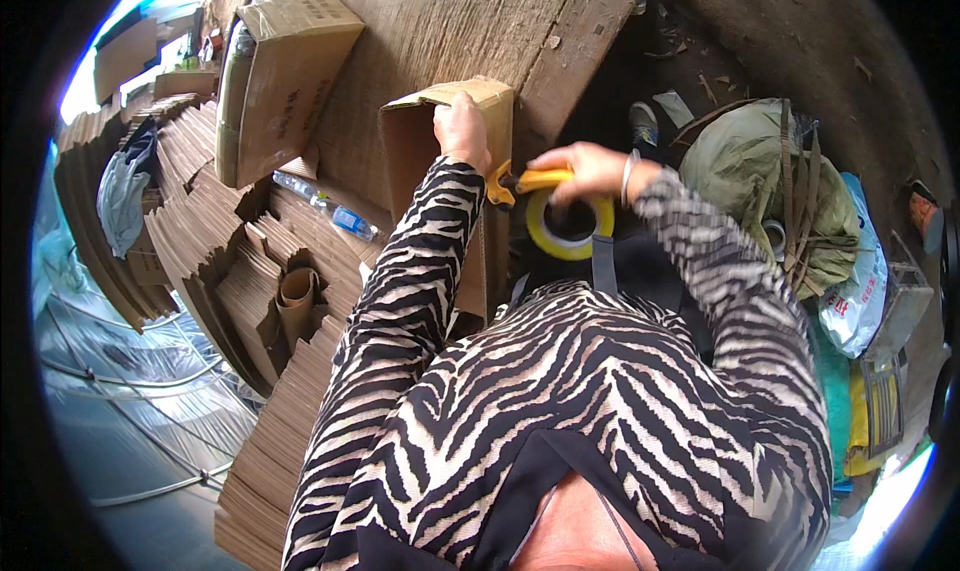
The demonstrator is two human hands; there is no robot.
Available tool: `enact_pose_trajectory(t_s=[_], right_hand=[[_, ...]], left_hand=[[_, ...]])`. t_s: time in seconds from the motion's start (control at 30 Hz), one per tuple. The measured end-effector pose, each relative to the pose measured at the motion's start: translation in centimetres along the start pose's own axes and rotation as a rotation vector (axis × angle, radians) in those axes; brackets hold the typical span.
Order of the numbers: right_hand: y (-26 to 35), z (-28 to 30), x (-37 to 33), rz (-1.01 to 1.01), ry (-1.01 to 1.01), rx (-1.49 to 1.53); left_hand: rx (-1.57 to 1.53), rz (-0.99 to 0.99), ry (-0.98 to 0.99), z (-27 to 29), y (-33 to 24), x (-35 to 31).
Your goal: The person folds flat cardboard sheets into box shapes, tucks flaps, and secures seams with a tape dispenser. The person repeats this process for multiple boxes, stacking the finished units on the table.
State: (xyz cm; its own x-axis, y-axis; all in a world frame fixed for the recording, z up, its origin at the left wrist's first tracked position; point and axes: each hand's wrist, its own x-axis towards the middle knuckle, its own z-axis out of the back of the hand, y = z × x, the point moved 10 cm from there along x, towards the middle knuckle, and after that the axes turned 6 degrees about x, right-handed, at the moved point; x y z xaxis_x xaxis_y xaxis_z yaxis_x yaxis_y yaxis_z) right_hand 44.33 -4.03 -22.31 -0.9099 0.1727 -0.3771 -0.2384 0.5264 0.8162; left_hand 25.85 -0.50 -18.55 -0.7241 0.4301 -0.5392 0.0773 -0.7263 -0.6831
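In front of me a brown cardboard box (497,121) stands on the wooden surface, its open side turned to the left. My left hand (462,131) is closed over the box's upper edge, fingers curled round the rim. Just right of the box, my right hand (590,169) grips the yellow handle of a tape dispenser (545,179). A wide roll of yellow-edged tape (571,233) hangs in it below my fingers. The dispenser's front end lies close to the box's right side; I cannot tell whether it touches.
Another cardboard box (290,91) stands at the far left. Stacks of flattened cardboard (235,281) fill the left side, near a plastic bottle (350,221). On the right are a green sack (740,166) and a white plastic bag (858,296). Wooden boards (450,31) stretch away ahead.
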Motion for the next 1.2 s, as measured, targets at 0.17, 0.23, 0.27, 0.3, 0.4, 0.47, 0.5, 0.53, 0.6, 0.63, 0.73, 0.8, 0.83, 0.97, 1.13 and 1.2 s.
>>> enact_pose_trajectory(t_s=[0.17,0.23,0.27,0.3,0.4,0.47,0.5,0.53,0.6,0.63,0.73,0.8,0.83,0.97,1.13,1.2], right_hand=[[0.8,1.6,4.9,-0.392,0.413,0.029],[-6.1,-1.2,6.8,-0.478,0.620,0.130],[-5.0,-3.9,5.2,-0.482,0.681,-0.249],[-3.3,-7.4,2.7,-0.476,0.732,-0.637],[-10.8,-9.8,3.5,-0.443,0.624,-0.622],[-7.9,-6.5,1.1,-0.399,0.540,-0.424],[-6.9,-4.3,0.4,-0.357,0.496,-0.435],[-6.6,-2.2,-1.0,-0.434,0.425,-0.231],[-4.4,1.4,-3.7,-0.487,0.255,0.002],[-3.1,3.1,-4.6,-0.460,0.156,0.032],[-2.6,6.0,-4.1,-0.165,-0.062,0.333],[-0.4,7.4,-3.4,0.028,-0.232,0.422],[0.8,8.0,-3.0,0.148,-0.336,0.465],[3.9,10.7,-1.9,0.278,-0.609,0.473],[4.7,15.0,-2.4,0.366,-0.749,0.509],[4.5,15.7,-2.8,0.343,-0.753,0.554]], left_hand=[[0.002,-0.077,0.008,0.0,0.3,1.4],[0.007,-0.083,0.034,-0.6,-0.3,0.8],[0.021,-0.065,0.003,-0.4,-0.3,0.2],[0.029,-0.045,-0.031,-0.1,-0.2,-0.4],[0.023,-0.064,0.088,0.0,-0.3,0.0],[0.047,-0.065,0.189,0.9,1.2,0.8],[0.198,-0.161,0.213,1.0,-0.1,0.0],[0.400,-0.195,0.203,1.3,-0.8,-1.5],[0.809,-0.398,0.175,1.8,-0.4,-4.3],[0.939,-0.539,0.188,1.6,0.6,-5.4],[0.951,-0.553,0.215,1.8,2.0,-6.2],[0.946,-0.518,0.196,1.9,1.5,-6.4],[0.924,-0.500,0.198,2.0,1.2,-6.4],[0.805,-0.387,0.238,2.9,1.4,-6.7],[0.741,-0.265,0.292,4.0,3.7,-7.2],[0.794,-0.306,0.237,4.2,3.0,-7.7]])
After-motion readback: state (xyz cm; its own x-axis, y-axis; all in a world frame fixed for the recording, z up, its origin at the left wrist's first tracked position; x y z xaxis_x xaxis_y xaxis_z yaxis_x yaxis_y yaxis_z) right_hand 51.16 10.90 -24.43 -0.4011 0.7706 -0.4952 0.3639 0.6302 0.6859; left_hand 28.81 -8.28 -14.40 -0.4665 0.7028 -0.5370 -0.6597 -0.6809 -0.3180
